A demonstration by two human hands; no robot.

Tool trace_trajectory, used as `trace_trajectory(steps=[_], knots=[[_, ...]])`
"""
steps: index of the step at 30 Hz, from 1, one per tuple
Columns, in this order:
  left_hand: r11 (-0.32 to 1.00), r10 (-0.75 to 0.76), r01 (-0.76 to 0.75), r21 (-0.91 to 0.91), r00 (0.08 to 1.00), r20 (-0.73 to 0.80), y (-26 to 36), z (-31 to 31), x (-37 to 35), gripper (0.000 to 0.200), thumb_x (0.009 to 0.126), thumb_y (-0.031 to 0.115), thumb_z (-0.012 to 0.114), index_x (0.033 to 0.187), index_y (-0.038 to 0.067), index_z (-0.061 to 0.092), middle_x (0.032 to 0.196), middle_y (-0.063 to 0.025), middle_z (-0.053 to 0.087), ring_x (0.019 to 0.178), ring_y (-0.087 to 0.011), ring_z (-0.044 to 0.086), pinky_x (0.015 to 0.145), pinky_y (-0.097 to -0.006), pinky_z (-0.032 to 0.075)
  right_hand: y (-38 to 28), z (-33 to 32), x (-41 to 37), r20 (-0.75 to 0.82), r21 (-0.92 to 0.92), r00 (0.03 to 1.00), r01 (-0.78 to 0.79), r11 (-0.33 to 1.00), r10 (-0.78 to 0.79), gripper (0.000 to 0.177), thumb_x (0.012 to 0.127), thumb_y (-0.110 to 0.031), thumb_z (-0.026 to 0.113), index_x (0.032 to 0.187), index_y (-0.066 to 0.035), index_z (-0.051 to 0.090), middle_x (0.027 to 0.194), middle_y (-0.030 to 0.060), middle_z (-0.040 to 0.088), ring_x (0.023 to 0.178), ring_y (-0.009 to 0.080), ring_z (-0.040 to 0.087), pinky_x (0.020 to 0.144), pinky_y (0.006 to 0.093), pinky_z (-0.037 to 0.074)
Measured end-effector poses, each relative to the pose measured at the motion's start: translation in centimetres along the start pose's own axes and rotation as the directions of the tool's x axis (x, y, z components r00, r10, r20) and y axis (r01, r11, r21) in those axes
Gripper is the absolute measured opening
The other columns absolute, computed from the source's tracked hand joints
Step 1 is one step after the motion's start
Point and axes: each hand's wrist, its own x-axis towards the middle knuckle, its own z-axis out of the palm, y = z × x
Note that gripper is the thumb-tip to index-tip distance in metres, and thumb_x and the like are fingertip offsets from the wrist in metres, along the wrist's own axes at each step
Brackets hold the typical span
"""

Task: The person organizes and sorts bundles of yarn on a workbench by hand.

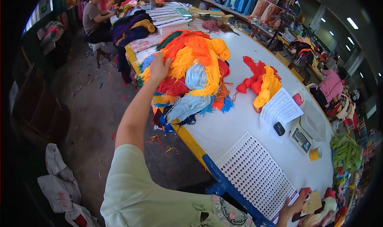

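My left hand [159,68] is stretched out to the near side of a big heap of yarn skeins [187,53], touching it with fingers apart; some fingertips are hard to make out against the strands. The heap mixes orange, yellow, red and dark green, with a light blue skein [196,77] in the middle and a pale blue bundle [187,107] hanging at the table edge. Low at the right, my right hand [293,209] rests open by the corner of a white card with rows of holes or dots [257,171], close to a small red box [305,193].
On the white table [223,127] lie a red and yellow bundle [263,81], printed sheets [281,109], a black mouse-like object [279,128], a digital scale [301,135] and a yellow tape roll [315,153]. A person [95,17] sits far left; another [331,85] bends at right.
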Motion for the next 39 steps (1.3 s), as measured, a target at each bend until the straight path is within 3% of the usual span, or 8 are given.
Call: trace_trajectory(steps=[4, 8, 12, 17, 23, 28, 31, 39], knots=[[0.997, 0.072, -0.069, 0.041, 0.992, -0.102, -0.7, 6.5, -3.4, 0.047, 0.093, 0.032, 0.055, 0.130, 0.003, 0.051, 0.131, -0.0228, 0.052, 0.121, -0.0392, 0.048, 0.102, -0.0466, 0.040, -19.5, 3.0, 5.3, 0.271, 0.347, 0.896, 0.251, 0.904, -0.352, 0.075, 0.073, -0.009, 0.072, 0.139, 0.002, 0.037, 0.145, 0.0234, 0.036, 0.132, 0.0400, 0.032, 0.111, 0.0480, 0.020], [0.998, 0.036, -0.031, 0.046, 0.994, -0.105, 1.1, 4.4, -5.3, 0.044, 0.094, 0.034, 0.053, 0.128, 0.006, 0.054, 0.128, -0.0207, 0.054, 0.118, -0.0360, 0.050, 0.099, -0.0472, 0.041, -34.3, 9.4, 6.6, 0.224, 0.604, 0.551, 0.569, 0.558, -0.804, 0.076, 0.073, -0.028, 0.078, 0.136, -0.002, 0.044, 0.143, 0.0232, 0.036, 0.129, 0.0401, 0.035, 0.107, 0.0504, 0.024], [0.984, -0.176, 0.178, -0.011, 0.977, 0.119, 2.0, -1.6, -1.4, 0.035, 0.093, 0.035, 0.054, 0.103, 0.004, 0.067, 0.106, -0.0192, 0.065, 0.098, -0.0358, 0.061, 0.084, -0.0451, 0.048, -42.8, 17.0, 4.1, 0.249, 0.583, 0.523, 0.591, 0.558, -0.815, 0.076, 0.077, -0.041, 0.073, 0.136, -0.003, 0.045, 0.142, 0.0231, 0.036, 0.127, 0.0371, 0.037, 0.105, 0.0511, 0.026], [0.981, -0.181, 0.170, -0.098, 0.977, -0.115, -3.7, -1.7, 7.0, 0.029, 0.090, 0.030, 0.060, 0.088, 0.003, 0.069, 0.094, -0.0203, 0.068, 0.086, -0.0372, 0.065, 0.075, -0.0440, 0.050, -44.9, 18.3, 3.0, 0.215, 0.492, 0.581, 0.630, 0.601, -0.785, 0.080, 0.078, -0.051, 0.068, 0.137, -0.003, 0.043, 0.141, 0.0226, 0.037, 0.127, 0.0369, 0.035, 0.104, 0.0541, 0.024], [0.934, -0.271, 0.208, 0.289, 0.941, 0.201, -10.6, 5.4, 15.3, 0.027, 0.085, 0.027, 0.063, 0.091, 0.001, 0.070, 0.098, -0.0227, 0.068, 0.095, -0.0367, 0.065, 0.084, -0.0447, 0.051, -46.1, 18.3, 3.5, 0.253, 0.436, 0.566, 0.657, 0.615, -0.785, 0.073, 0.078, -0.051, 0.066, 0.134, -0.007, 0.048, 0.137, 0.0203, 0.043, 0.125, 0.0347, 0.038, 0.103, 0.0557, 0.025], [0.989, -0.123, 0.105, -0.103, 0.974, -0.191, -14.0, 13.0, 18.6, 0.022, 0.089, 0.020, 0.055, 0.092, 0.003, 0.069, 0.093, -0.0226, 0.067, 0.091, -0.0399, 0.064, 0.081, -0.0479, 0.049, -46.8, 18.8, 4.3, 0.320, 0.434, 0.560, 0.630, 0.644, -0.764, 0.068, 0.079, -0.053, 0.065, 0.130, -0.009, 0.053, 0.135, 0.0201, 0.044, 0.125, 0.0326, 0.039, 0.102, 0.0549, 0.025], [0.980, -0.184, 0.169, -0.104, 0.969, -0.164, -18.1, 17.6, 18.5, 0.040, 0.087, 0.023, 0.061, 0.121, 0.002, 0.056, 0.106, -0.0219, 0.066, 0.104, -0.0368, 0.062, 0.088, -0.0426, 0.048, -46.9, 19.0, 4.5, 0.380, 0.442, 0.544, 0.603, 0.664, -0.748, 0.068, 0.079, -0.054, 0.065, 0.129, -0.010, 0.053, 0.134, 0.0191, 0.045, 0.125, 0.0310, 0.039, 0.103, 0.0537, 0.024], [0.930, -0.284, 0.314, -0.191, 0.944, 0.170, -15.7, 14.0, 17.1, 0.052, 0.079, 0.031, 0.071, 0.124, 0.007, 0.059, 0.111, -0.0166, 0.067, 0.099, -0.0282, 0.065, 0.086, -0.0358, 0.048, -46.7, 19.2, 4.7, 0.377, 0.461, 0.552, 0.585, 0.667, -0.744, 0.068, 0.078, -0.053, 0.065, 0.129, -0.010, 0.053, 0.134, 0.0185, 0.045, 0.125, 0.0310, 0.039, 0.104, 0.0541, 0.023]])
